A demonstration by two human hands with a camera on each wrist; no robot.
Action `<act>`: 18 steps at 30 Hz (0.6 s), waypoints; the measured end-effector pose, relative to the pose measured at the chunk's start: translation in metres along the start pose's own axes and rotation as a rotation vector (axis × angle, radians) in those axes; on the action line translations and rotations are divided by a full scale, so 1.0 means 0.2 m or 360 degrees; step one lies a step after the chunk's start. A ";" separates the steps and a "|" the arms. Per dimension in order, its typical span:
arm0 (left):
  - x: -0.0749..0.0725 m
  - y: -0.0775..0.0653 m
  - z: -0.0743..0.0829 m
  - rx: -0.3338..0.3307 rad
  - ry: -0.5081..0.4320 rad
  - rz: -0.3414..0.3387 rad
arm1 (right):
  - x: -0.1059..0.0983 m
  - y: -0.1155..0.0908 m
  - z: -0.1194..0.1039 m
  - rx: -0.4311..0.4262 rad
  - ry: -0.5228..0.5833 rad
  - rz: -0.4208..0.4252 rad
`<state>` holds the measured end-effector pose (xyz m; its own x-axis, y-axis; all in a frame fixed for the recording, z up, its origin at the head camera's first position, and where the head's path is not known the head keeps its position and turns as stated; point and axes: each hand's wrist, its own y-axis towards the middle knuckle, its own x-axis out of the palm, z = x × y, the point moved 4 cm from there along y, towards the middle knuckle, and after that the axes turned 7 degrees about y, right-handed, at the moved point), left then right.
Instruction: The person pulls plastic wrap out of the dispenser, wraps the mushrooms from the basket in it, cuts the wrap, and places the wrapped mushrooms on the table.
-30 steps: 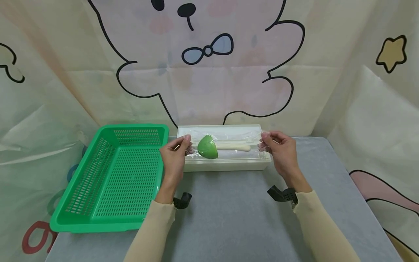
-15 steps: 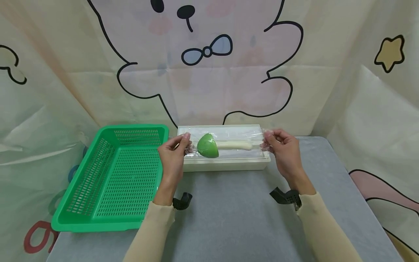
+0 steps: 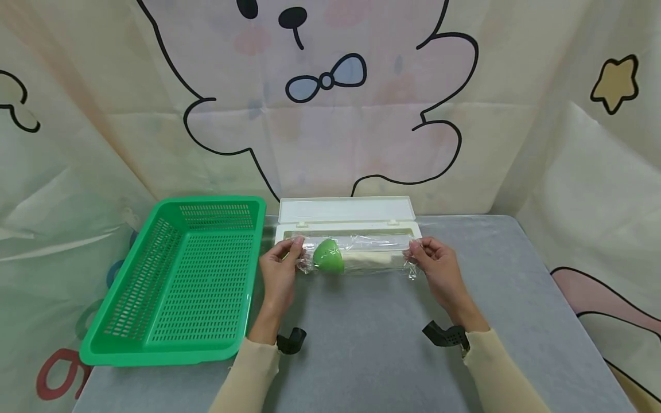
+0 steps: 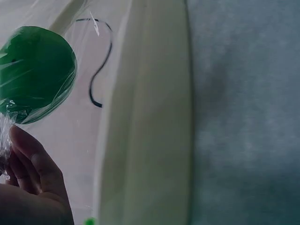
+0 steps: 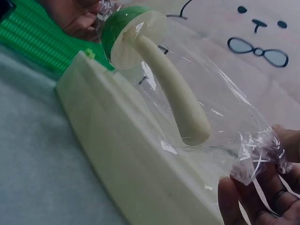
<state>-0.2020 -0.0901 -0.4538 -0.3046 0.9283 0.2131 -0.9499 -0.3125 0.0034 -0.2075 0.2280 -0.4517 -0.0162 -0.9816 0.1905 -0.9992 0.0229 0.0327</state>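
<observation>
Between the two hands a mushroom with a green cap (image 3: 329, 256) and a pale stem (image 5: 176, 89) lies inside clear plastic wrap (image 3: 377, 244), gathered at both ends. My left hand (image 3: 279, 272) pinches the bunched wrap beside the cap. At the stem end, my right hand (image 3: 441, 272) pinches the other gathered end. Crinkled film (image 5: 255, 161) shows between the right fingers in the right wrist view. Just behind the wrapped mushroom is a long white box (image 3: 346, 229) with its lid (image 3: 346, 209) raised; the wrap overlaps its front in the head view.
A green perforated basket (image 3: 198, 287) stands to the left, close to the left forearm. The grey table (image 3: 372, 344) extends in front of the box and to the right. A printed curtain (image 3: 330, 137) hangs behind the table.
Both hands have come nearer the person, bringing the wrapped mushroom from over the white box to its front. More of the box's lid and hinge edge shows now. The basket stays put.
</observation>
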 end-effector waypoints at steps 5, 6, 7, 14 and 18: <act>-0.03 -0.01 -0.12 -0.0116 0.0050 -0.0047 | -0.01 0.00 0.13 0.0061 -0.0043 0.0006; -0.03 -0.01 -0.14 -0.0133 0.0057 -0.0059 | -0.01 0.00 0.15 0.0062 -0.0056 0.0016; -0.04 -0.01 -0.15 -0.0145 0.0068 -0.0069 | -0.01 0.00 0.16 0.0058 -0.0064 0.0033; -0.07 -0.01 -0.23 -0.0187 0.0251 -0.0090 | 0.02 -0.01 0.21 0.0003 -0.0197 0.0151; -0.07 0.00 -0.25 -0.0153 0.0280 -0.0111 | 0.02 -0.01 0.22 -0.0007 -0.0236 0.0197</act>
<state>-0.2003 -0.0934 -0.5053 -0.2374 0.9705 0.0419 -0.9688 -0.2334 -0.0830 -0.2074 0.2156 -0.4936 -0.1442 -0.9884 0.0469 -0.9891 0.1454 0.0222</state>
